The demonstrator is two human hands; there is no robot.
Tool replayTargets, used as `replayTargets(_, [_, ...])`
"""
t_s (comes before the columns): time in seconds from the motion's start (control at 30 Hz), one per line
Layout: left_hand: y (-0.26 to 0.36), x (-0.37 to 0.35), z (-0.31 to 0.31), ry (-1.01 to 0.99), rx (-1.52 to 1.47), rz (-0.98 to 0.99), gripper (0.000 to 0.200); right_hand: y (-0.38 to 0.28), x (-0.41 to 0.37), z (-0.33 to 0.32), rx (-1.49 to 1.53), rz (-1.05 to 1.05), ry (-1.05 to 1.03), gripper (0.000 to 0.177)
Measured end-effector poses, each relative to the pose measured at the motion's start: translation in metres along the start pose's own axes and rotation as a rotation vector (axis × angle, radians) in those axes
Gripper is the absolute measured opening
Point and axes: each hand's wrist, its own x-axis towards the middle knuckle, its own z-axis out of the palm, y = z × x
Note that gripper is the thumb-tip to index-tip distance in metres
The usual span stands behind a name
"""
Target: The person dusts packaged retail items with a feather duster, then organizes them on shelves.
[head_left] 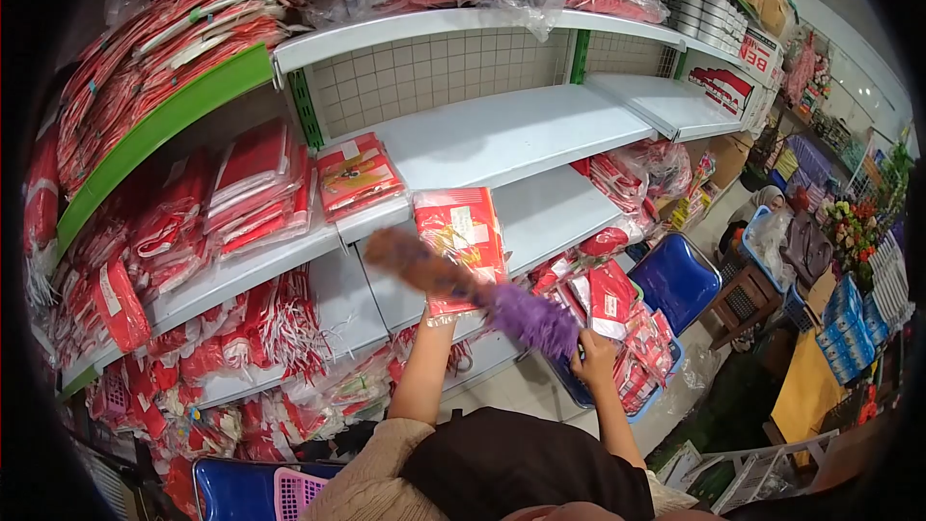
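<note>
My left hand (pixel 439 316) holds up a flat red packet (pixel 463 222) in clear plastic, with yellow print and a white label; its fingers are mostly hidden behind the packet. Closed around the handle end of a feather duster (pixel 535 320) is my right hand (pixel 595 359). The duster has purple feathers near the hand and brown ones toward its tip, smeared by motion. It crosses in front of the packet's lower part; whether it touches cannot be made out. A similar stack of red packets (pixel 357 178) lies on the shelf just left of the held one.
White shelves (pixel 502 135) curve around in front. Plastic-wrapped red and white goods (pixel 256 183) fill the left side. A blue basket of red packets (pixel 641 328) stands at right beside a blue chair (pixel 675 280). Boxes (pixel 728 87) sit at the upper right.
</note>
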Motion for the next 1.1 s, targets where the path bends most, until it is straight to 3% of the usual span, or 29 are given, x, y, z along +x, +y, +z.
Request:
replayTargets(0.1, [0.002,0.003,0.001,0.001,-0.022,-0.021,0.072,0.008,0.001,0.01,-0.077,0.398,0.031,0.024])
replayTargets(0.2, [-0.001,0.003,0.014,0.07,-0.008,-0.018,0.066,0.001,0.011,0.006,-0.031,0.577,0.087,0.023])
replayTargets(0.37, [0.0,0.011,-0.011,0.044,0.03,0.005,0.061,0.019,-0.006,0.004,-0.006,0.162,-0.052,0.028])
replayTargets(0.53, [0.012,0.011,-0.006,-0.121,-0.021,-0.093,0.061,0.005,0.011,0.018,0.066,0.267,-0.05,0.034])
replayTargets(0.6, [0.012,0.005,0.008,0.088,0.078,0.086,0.063,-0.001,0.031,0.021,0.096,0.396,-0.067,0.037])
replayTargets(0.63, [0.019,0.005,-0.008,-0.016,-0.021,0.042,0.063,0.0,0.039,0.024,0.099,0.401,-0.076,0.042])
replayTargets(0.67, [0.025,0.004,-0.023,-0.12,-0.119,-0.001,0.063,-0.001,0.048,0.027,0.095,0.398,-0.052,0.041])
replayTargets(0.77, [0.029,-0.011,0.029,-0.003,0.025,0.041,0.064,-0.026,0.093,0.02,0.088,0.379,-0.014,0.041])
replayTargets(0.87, [0.038,-0.009,0.007,0.063,-0.015,0.094,0.07,-0.032,0.139,0.027,-0.023,0.167,0.041,0.038])
replayTargets(1.1, [0.042,-0.026,0.044,-0.178,-0.064,-0.076,0.088,-0.056,0.243,0.059,-0.239,0.154,-0.09,0.033])
